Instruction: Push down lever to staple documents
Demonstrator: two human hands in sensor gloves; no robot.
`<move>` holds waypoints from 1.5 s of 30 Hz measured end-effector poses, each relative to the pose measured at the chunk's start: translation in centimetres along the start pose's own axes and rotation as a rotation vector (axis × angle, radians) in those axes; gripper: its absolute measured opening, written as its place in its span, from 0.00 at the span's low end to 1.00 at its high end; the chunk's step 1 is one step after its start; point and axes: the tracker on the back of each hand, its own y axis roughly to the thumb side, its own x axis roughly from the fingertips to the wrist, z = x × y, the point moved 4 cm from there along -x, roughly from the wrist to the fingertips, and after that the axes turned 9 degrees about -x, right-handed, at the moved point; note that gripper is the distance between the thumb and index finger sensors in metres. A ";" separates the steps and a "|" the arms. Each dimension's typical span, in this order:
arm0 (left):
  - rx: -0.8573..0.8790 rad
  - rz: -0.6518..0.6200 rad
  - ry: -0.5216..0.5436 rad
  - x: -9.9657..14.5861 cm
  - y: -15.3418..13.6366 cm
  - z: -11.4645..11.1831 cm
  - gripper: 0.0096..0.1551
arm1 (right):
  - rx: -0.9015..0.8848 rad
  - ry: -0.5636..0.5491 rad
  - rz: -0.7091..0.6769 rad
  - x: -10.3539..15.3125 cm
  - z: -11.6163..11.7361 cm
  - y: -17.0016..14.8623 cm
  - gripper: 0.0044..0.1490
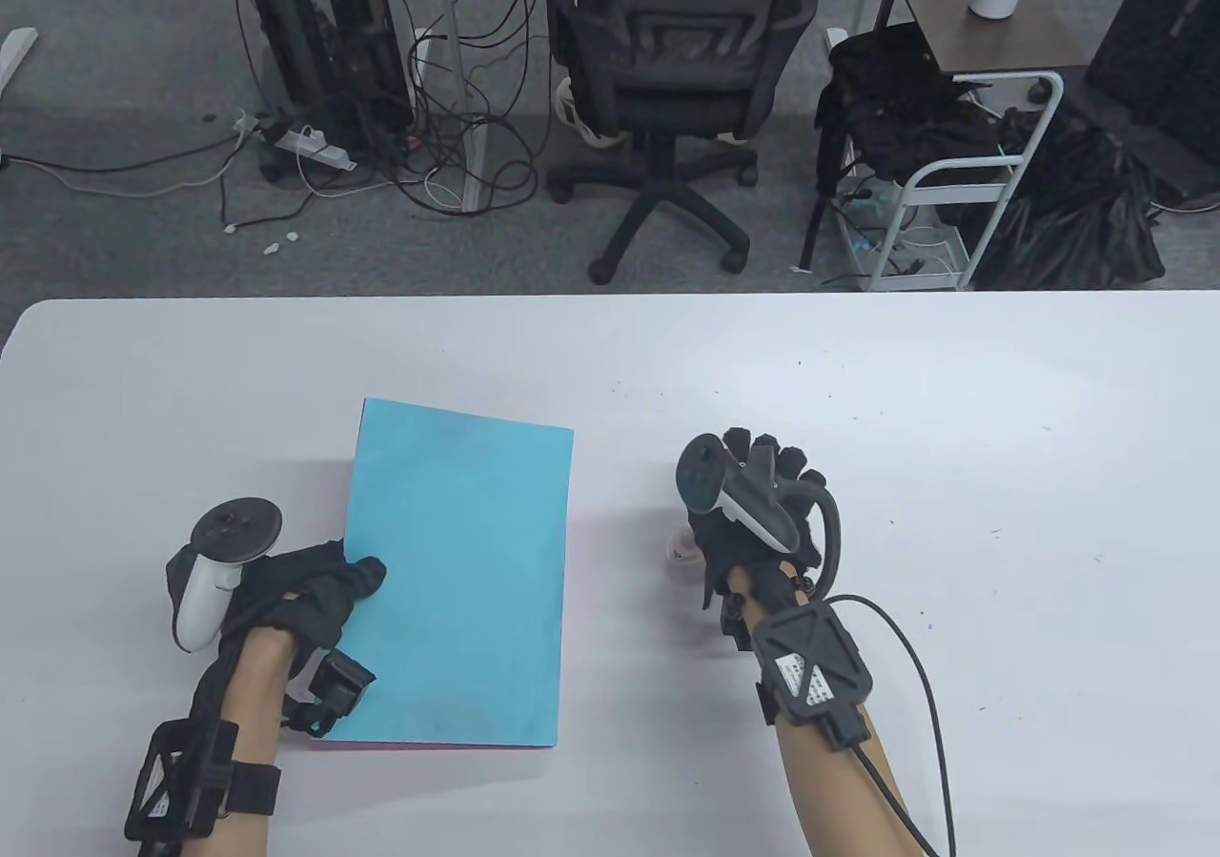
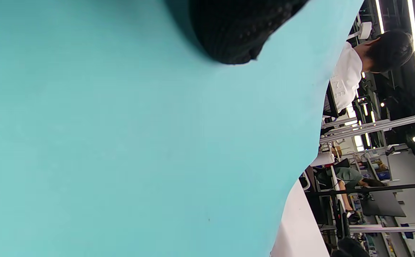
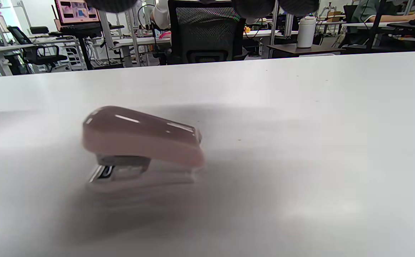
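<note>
Nearest the viewer, two gloved hands reach onto a white table (image 1: 953,399) from its near edge, and everything else is placed here relative to the blue sheet stack (image 1: 457,581) lying flat on it. That stack, the documents to be stapled, has its long axis running from near to far, tilted slightly, with a thin pink edge showing along its near side. At the stack's left edge, the left hand (image 1: 295,600) holds the paper, thumb resting on top of the blue sheet and the other fingers hidden at or under the edge; the left wrist view shows a dark fingertip (image 2: 229,32) pressing on the blue surface. To the right of the stack, clearly apart from it, the right hand (image 1: 753,514) hovers over a small pinkish stapler (image 3: 141,142), which in the table view is mostly hidden beneath the hand. How far that hand's fingers are spread cannot be told. In the right wrist view the stapler sits alone on bare table, lever up, long axis lying across that view, with no paper in its mouth. Judging from this, the right hand is the nearer one to the stapler, and stapler and stack must be brought together before any press. Beyond the far table edge stands an office chair (image 1: 667,66).
</note>
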 end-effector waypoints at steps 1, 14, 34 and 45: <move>0.003 -0.004 -0.004 0.0 0.2 -0.2 0.22 | -0.013 -0.001 0.000 0.5 -0.2 -0.4 0.54; -0.070 0.007 0.038 -0.9 1.0 -3.5 0.22 | -0.029 -0.079 -0.153 9.6 -0.8 -5.9 0.55; -0.481 0.189 0.231 -1.3 2.4 -6.2 0.22 | -0.081 -0.009 -0.194 10.3 0.8 -7.1 0.55; -0.737 0.231 0.312 -1.7 2.9 -7.1 0.35 | -0.077 0.003 -0.222 10.6 1.2 -6.3 0.55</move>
